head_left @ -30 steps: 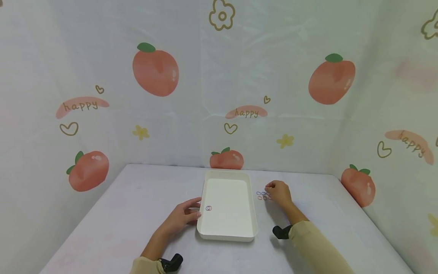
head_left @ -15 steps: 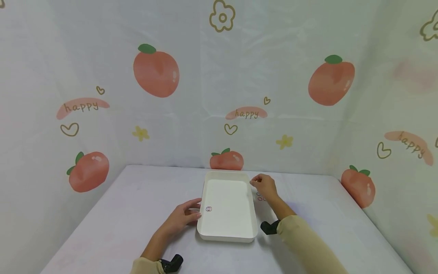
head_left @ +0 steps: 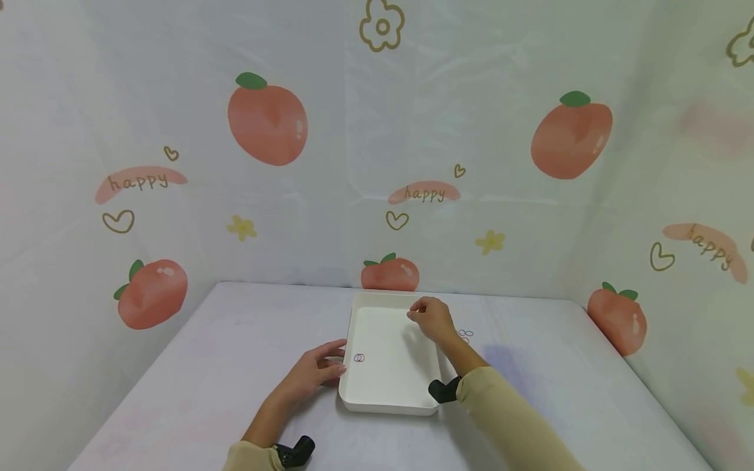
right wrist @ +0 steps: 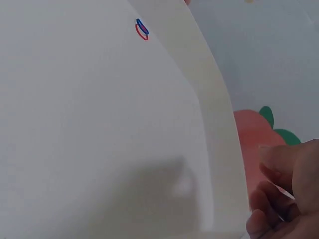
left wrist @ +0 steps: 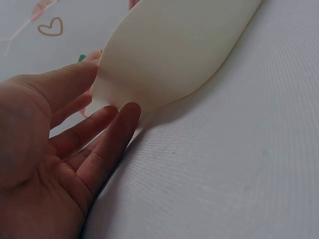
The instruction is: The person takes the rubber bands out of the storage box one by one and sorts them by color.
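Observation:
A white rectangular tray [head_left: 390, 409] lies on the table. Inside, near its left wall, two thin rubber bands [head_left: 359, 358] overlap; the right wrist view shows them as a red and a blue band [right wrist: 142, 30]. My left hand [head_left: 314, 371] rests against the tray's left side, its fingers loosely extended and the fingertips [left wrist: 130, 110] touching the outer wall. Above the tray's far right part, my right hand [head_left: 432, 319] has thumb and fingertips pinched together, as if on a rubber band; the band itself is hidden by the fingers or too small to make out.
More rubber bands [head_left: 465, 333] lie on the white tabletop right of the tray, partly hidden by the right forearm. A white curtain [head_left: 501, 78] printed with peaches stands behind and beside the table. Each wrist wears a black device [head_left: 296, 451].
My right hand has lifted from the rubber bands on the table and travelled left over the tray's right wall, fingers still pinched. The left hand and the tray have stayed in place.

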The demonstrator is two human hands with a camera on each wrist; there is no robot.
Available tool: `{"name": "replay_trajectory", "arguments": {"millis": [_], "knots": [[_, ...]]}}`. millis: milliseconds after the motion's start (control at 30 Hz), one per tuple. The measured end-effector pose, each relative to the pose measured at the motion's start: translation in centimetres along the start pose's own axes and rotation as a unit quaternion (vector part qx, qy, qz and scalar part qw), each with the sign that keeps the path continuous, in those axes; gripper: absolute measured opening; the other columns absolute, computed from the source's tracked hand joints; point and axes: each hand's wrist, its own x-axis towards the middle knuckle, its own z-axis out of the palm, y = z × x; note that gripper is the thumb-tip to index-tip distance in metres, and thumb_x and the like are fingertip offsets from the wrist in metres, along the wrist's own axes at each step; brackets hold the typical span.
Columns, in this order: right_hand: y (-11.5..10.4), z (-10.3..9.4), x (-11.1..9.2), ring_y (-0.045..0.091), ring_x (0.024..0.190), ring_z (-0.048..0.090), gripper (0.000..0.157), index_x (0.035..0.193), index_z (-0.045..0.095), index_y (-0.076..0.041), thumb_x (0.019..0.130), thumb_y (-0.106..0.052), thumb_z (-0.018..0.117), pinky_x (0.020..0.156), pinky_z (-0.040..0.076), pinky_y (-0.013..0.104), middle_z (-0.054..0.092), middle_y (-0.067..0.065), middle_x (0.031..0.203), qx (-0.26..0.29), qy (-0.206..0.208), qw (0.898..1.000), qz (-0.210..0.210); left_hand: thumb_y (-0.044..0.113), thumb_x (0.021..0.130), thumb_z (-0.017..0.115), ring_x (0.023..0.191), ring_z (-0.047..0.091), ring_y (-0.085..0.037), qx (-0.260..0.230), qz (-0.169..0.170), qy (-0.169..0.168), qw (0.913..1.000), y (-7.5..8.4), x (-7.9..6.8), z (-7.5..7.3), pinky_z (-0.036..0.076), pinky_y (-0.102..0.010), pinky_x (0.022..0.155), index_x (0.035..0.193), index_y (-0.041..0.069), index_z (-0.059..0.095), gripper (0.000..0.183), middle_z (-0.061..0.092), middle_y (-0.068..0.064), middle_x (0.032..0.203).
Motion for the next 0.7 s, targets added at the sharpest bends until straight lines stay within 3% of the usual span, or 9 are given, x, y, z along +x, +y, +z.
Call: {"name": "replay_trajectory", "arguments": {"millis": [333,700], "knots": [[-0.5,1.7,0.3,0.018,0.076,0.052,0.012,0.092,0.070,-0.005,0.082,-0.009,0.076,0.065,0.046,0.028,0.058,0.002,0.081,-0.022,-0.101,0.994,-0.045,0.012,0.090,0.069,0.105,0.063,-0.029,-0.001,0.005,-0.005,1.0000,-0.4,0.1,-0.1,0.056,-0.038,0.081,0.143,0.000,0.044,0.060,0.054,-0.021,0.128],[-0.9,3.7,0.2,0.017,0.077,0.052,0.019,0.100,0.072,-0.008,0.082,-0.008,0.077,0.062,0.047,0.025,0.058,0.001,0.083,-0.002,-0.216,0.973,-0.075,0.012,0.091,0.069,0.104,0.063,-0.029,0.004,0.003,-0.005,1.0000,-0.2,0.1,-0.2,0.056,-0.039,0.081,0.143,0.000,0.044,0.059,0.055,-0.021,0.128]]}}
